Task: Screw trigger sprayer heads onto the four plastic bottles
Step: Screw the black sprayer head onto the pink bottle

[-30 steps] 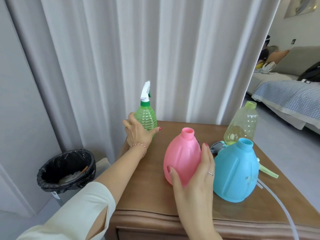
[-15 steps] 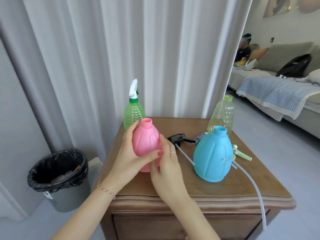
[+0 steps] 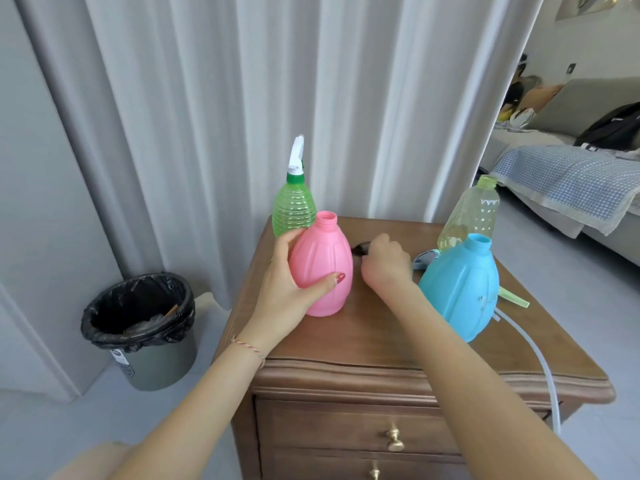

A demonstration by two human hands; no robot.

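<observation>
The left hand (image 3: 291, 282) wraps its fingers (image 3: 334, 280) around the pink bottle (image 3: 320, 268), which stands upright on the wooden surface (image 3: 363, 336) with its threaded neck bare. Just behind it stands the green bottle (image 3: 293, 209), already wearing its white sprayer head (image 3: 297, 155). The right hand (image 3: 384, 263) reaches past the pink bottle and curls over a dark sprayer head (image 3: 362, 249) lying on the surface; the fingers are clenched around it, though whether it is lifted or merely covered cannot be told. The blue bottle (image 3: 460, 289) and the clear yellowish bottle (image 3: 472, 213) stand open-necked to the right, with more sprayer parts and a pale dip tube (image 3: 533, 351) trailing off the edge.

The step in hand looks like fetching the head for the pink bottle. To do it well, the tube should be fed straight down the neck first (it tends to snag on the rim), then the collar seated flat before turning. The left hand should keep the light bottle from spinning, and the collar is best turned gently until the threads catch, never forced if it sits crooked.
</observation>
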